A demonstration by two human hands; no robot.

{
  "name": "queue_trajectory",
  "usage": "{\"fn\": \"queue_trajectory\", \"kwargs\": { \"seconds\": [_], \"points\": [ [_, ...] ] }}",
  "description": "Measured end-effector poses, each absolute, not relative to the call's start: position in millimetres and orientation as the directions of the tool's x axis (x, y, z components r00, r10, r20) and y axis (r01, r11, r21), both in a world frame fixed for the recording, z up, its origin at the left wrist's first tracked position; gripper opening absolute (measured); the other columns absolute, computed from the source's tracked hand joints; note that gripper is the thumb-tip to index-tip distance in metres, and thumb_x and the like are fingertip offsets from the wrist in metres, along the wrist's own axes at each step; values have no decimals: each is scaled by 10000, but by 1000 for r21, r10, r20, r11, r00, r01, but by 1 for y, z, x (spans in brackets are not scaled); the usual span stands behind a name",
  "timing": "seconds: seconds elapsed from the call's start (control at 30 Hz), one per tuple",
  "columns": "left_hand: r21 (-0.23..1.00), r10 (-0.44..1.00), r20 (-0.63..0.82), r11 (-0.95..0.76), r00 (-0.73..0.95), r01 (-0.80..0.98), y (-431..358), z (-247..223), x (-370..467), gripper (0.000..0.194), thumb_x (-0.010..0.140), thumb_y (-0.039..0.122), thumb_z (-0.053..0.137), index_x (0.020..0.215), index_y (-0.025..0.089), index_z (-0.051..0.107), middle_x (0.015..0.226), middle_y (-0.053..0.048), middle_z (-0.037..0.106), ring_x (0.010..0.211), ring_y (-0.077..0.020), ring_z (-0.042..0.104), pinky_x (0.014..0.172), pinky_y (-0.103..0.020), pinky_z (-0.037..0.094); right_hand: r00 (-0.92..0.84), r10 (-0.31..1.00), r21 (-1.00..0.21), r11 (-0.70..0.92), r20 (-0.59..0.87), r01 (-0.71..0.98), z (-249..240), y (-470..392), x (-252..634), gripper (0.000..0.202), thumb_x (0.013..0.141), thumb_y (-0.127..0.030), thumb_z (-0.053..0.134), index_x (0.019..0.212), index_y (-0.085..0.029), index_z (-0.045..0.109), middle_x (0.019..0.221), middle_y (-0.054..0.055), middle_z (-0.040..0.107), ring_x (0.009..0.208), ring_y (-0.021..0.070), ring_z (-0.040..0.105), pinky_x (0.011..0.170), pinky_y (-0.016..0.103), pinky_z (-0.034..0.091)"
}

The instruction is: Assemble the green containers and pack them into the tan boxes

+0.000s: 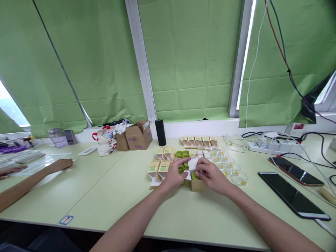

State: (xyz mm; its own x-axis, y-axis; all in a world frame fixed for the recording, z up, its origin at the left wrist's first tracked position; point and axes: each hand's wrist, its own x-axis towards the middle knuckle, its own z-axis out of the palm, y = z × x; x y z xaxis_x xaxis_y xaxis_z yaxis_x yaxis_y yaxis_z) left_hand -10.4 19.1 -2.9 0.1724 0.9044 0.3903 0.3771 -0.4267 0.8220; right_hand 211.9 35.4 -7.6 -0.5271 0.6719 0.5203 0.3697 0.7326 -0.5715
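Note:
A small kraft box (198, 186) stands open on the table, its white flap (193, 163) raised. Inside its opening sits a green piece (194, 176). My right hand (210, 173) has its fingers pressed together at that green piece. At the box's left side, my left hand (176, 172) has thumb and forefinger apart, close to the flap; whether it holds the flap is unclear. Green cups (182, 154) lie behind my hands. To the left stand kraft boxes with green labels (152, 169). Clear plastic cups with yellow bits (239, 178) are on the right.
More kraft boxes (199, 141) line the back. Behind are a black bottle (160, 132), a cardboard box (138, 137) and a bag (105, 144). Phones (292, 194), cables and a power strip (275, 147) lie right. Another person's hand (60, 165) rests at far left.

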Motion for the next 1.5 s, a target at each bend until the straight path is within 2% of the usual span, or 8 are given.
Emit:
{"fn": "queue_trajectory", "kwargs": {
  "seconds": [0.13,0.4,0.63,0.8,0.97,1.07,1.3,1.5],
  "points": [
    [819,906,387,-423,171,387,20,-4,-11,653,720,47,676,1348,217,733,1212,-117,675,1182,-296,623,1107,-484,477,-538,694,-591,708,479,387,-5,36,211,199,921,-109,591,760,-218,634,952,48,598,792,191,584,663,324,436],
    [820,900,395,-435,183,373,21,-5,-12,670,717,52,675,1363,220,728,1217,-118,681,1184,-300,621,1108,-486,480,-569,668,-544,735,479,405,-6,36,211,233,929,-90,539,781,-217,665,971,60,611,839,205,607,702,342,457],
    [839,900,392,-435,193,325,22,-7,-11,657,741,43,661,1368,227,726,1226,-114,670,1217,-298,617,1140,-494,463,-552,686,-570,717,473,402,-7,37,211,241,935,-135,550,738,-213,665,940,57,612,814,204,607,693,345,440],
    [864,902,392,-429,183,265,22,-9,-10,621,779,43,629,1356,246,737,1279,-111,661,1275,-291,604,1168,-481,450,-391,730,-610,684,561,401,-9,43,215,231,978,-213,493,826,-227,667,877,53,639,793,219,596,710,362,435],
    [891,923,347,-379,164,250,24,-8,-9,606,790,36,574,1336,231,750,1279,-113,673,1295,-290,606,1167,-468,454,-184,809,-728,584,559,358,-16,54,218,180,926,-245,490,948,-237,668,962,61,698,827,236,609,734,365,454],
    [898,924,349,-377,155,225,26,-8,-9,574,812,39,543,1304,231,768,1278,-105,687,1299,-280,612,1193,-464,441,-133,850,-798,525,510,296,-21,58,218,197,866,-254,504,972,-241,669,915,50,669,794,229,598,704,346,455],
    [889,920,365,-390,142,238,27,-13,-7,540,831,36,610,1314,233,748,1343,-106,684,1344,-271,597,1231,-472,405,-146,906,-901,415,397,125,-25,61,214,354,669,-229,511,1001,-236,633,918,11,571,652,150,509,558,268,386],
    [845,904,398,-427,154,321,22,-12,-5,481,879,117,700,1346,233,694,1364,-123,645,1337,-278,598,1222,-504,412,-188,922,-936,351,340,30,-25,60,212,431,621,-224,513,1048,-250,561,963,-2,504,590,109,456,466,232,358]
  ]
}}
